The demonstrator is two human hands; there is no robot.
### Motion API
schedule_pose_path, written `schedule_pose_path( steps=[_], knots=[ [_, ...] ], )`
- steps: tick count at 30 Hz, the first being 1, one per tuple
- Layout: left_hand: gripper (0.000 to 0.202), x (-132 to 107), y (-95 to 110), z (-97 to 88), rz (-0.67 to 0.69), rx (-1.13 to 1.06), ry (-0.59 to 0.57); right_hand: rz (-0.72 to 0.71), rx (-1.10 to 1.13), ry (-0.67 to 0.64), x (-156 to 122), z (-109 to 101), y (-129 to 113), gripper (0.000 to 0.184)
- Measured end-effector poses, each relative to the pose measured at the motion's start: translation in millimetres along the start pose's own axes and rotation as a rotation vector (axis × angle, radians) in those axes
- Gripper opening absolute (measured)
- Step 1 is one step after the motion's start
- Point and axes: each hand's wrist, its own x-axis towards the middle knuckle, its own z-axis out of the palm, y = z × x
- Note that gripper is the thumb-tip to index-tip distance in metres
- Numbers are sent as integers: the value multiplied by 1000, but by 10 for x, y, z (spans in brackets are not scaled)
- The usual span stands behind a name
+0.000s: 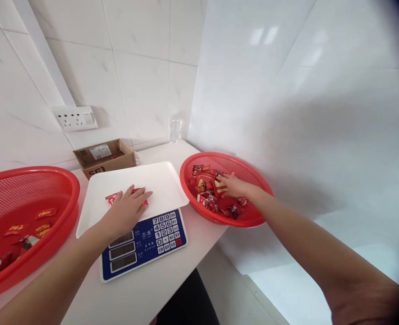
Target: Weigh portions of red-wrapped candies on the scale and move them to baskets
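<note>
Left hand [125,212] flat on packets [113,197] on scale tray [158,180], no grasp. Right hand [233,186] pinches packet [219,187] in right basket [249,216] at counter edge; loose pinch could drop it.

Bright, even daylight on white surfaces, with wide-angle warping and a dark corner.

Soft light fills the scene, and pale window-like reflections glare on the glossy wall panel [287,90] at upper right. A broad, diffuse grey shadow spreads across that panel's middle. The tiled wall [125,67] and tabletop [172,280] are close to washed out, with little contrast. Straight tile seams bow outward toward the frame's edges. The top-right corner and right edge fall into black vignette. The near forearm at bottom right is soft; the centre is reasonably sharp.
</note>
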Motion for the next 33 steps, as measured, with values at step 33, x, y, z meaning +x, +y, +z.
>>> schedule_pose_path(
  steps=[33],
  knots=[
    [38, -532, 261, -434, -220, -1341, 290, -737, 1127, -1, -691, -115, -1998, 51]
  ],
)
